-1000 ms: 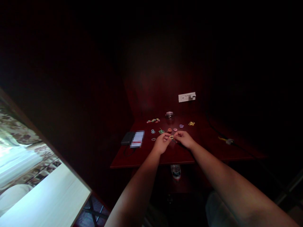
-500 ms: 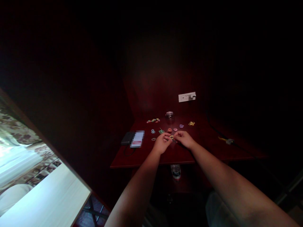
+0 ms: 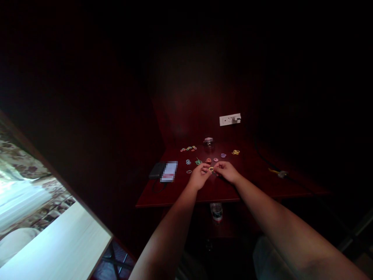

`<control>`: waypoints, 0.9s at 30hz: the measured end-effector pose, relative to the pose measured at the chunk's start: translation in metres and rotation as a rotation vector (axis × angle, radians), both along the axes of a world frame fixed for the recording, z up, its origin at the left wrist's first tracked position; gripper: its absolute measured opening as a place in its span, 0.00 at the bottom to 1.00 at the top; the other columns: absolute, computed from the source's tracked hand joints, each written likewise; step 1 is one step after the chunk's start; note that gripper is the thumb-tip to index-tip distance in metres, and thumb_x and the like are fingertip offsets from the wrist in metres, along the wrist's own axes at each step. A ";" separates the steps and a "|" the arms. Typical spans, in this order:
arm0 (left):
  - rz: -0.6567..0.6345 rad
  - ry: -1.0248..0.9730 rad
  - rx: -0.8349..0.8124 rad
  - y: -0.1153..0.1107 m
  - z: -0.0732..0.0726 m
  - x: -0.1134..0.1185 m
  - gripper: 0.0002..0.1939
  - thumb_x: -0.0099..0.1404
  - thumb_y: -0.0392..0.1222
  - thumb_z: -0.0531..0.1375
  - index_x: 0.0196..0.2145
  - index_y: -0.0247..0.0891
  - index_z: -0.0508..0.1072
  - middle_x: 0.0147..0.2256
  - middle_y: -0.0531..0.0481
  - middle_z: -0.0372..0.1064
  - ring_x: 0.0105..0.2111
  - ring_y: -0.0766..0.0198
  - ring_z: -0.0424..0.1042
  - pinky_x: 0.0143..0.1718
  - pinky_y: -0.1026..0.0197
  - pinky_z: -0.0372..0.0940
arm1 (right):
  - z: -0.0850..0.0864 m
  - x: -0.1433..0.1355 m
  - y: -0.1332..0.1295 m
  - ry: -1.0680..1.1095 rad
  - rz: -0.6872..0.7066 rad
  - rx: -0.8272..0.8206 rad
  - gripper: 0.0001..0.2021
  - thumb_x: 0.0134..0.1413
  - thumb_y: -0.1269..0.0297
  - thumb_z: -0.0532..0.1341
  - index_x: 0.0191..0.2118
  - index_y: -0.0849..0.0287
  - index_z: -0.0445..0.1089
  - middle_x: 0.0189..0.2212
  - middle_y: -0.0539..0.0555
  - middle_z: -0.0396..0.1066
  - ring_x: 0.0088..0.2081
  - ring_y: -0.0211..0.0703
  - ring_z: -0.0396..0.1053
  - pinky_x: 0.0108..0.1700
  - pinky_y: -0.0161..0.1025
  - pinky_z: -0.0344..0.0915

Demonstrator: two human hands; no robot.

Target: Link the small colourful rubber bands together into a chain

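Observation:
Between my left hand (image 3: 200,175) and my right hand (image 3: 227,172) is a small yellow hair tie (image 3: 211,169). The fingers of both hands are closed on it from either side, low over the table. Just beyond my fingers lie small groups of hair ties: green ones (image 3: 198,162), orange-red ones (image 3: 208,160), pink ones (image 3: 216,160) and purple ones (image 3: 223,155). Blue hair ties (image 3: 188,162) and a single dull-coloured hair tie (image 3: 189,171) rest left of my left hand. Yellow hair ties (image 3: 236,152) sit farther right.
A mixed-colour row of hair ties (image 3: 189,148) lies at the back, beside a clear jar (image 3: 209,144). At left are a phone (image 3: 169,171) and a dark case (image 3: 156,170) with a cable. A cable (image 3: 281,174) lies right. Below the edge stands a bottle (image 3: 217,212).

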State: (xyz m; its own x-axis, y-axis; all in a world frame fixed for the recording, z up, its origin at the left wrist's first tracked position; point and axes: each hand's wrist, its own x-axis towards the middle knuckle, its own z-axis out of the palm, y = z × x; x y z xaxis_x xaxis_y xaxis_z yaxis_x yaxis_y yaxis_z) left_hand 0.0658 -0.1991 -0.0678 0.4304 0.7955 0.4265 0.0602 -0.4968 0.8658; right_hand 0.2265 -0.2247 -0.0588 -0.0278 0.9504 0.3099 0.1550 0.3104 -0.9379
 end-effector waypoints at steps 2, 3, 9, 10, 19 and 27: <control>0.003 0.003 0.004 0.000 0.000 0.000 0.13 0.54 0.40 0.60 0.38 0.34 0.67 0.29 0.50 0.66 0.24 0.73 0.63 0.26 0.70 0.58 | 0.000 0.000 0.000 -0.005 -0.004 -0.004 0.10 0.41 0.60 0.60 0.23 0.62 0.64 0.15 0.48 0.64 0.18 0.32 0.59 0.21 0.31 0.54; 0.007 0.007 0.006 0.000 0.000 0.000 0.13 0.54 0.41 0.60 0.38 0.34 0.68 0.29 0.50 0.66 0.24 0.73 0.63 0.26 0.70 0.58 | 0.000 0.000 0.000 -0.009 -0.006 -0.006 0.10 0.41 0.59 0.60 0.23 0.62 0.64 0.15 0.48 0.64 0.18 0.32 0.59 0.21 0.31 0.54; 0.049 0.031 0.003 0.001 0.000 -0.001 0.11 0.55 0.42 0.59 0.35 0.34 0.69 0.28 0.50 0.67 0.25 0.72 0.64 0.26 0.69 0.58 | -0.002 0.001 0.001 -0.008 0.000 -0.003 0.11 0.41 0.59 0.60 0.23 0.62 0.64 0.15 0.48 0.63 0.18 0.32 0.59 0.21 0.31 0.54; 0.053 0.036 0.008 0.001 -0.001 0.000 0.11 0.55 0.42 0.59 0.35 0.34 0.70 0.28 0.50 0.67 0.25 0.71 0.64 0.26 0.69 0.58 | -0.002 0.001 0.002 0.007 0.003 -0.002 0.10 0.41 0.59 0.60 0.24 0.62 0.64 0.16 0.48 0.63 0.18 0.32 0.59 0.21 0.31 0.54; 0.059 0.052 0.060 0.003 -0.001 0.000 0.10 0.56 0.43 0.57 0.33 0.34 0.70 0.29 0.49 0.67 0.27 0.70 0.64 0.30 0.67 0.59 | -0.005 0.001 0.004 0.093 0.080 0.037 0.16 0.34 0.62 0.66 0.31 0.62 0.64 0.19 0.46 0.64 0.20 0.31 0.59 0.24 0.31 0.54; 0.060 0.076 0.051 0.004 -0.001 -0.001 0.09 0.56 0.42 0.57 0.32 0.34 0.70 0.28 0.50 0.67 0.26 0.70 0.64 0.28 0.68 0.59 | -0.003 0.000 0.002 -0.031 0.023 0.034 0.14 0.37 0.56 0.64 0.26 0.63 0.67 0.16 0.48 0.64 0.19 0.32 0.58 0.23 0.32 0.54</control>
State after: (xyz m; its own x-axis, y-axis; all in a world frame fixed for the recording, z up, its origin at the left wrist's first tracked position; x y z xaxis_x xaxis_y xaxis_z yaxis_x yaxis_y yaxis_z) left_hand 0.0646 -0.1953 -0.0686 0.4151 0.7991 0.4349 0.1559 -0.5334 0.8313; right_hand 0.2267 -0.2223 -0.0618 -0.0595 0.9384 0.3403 0.1764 0.3454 -0.9217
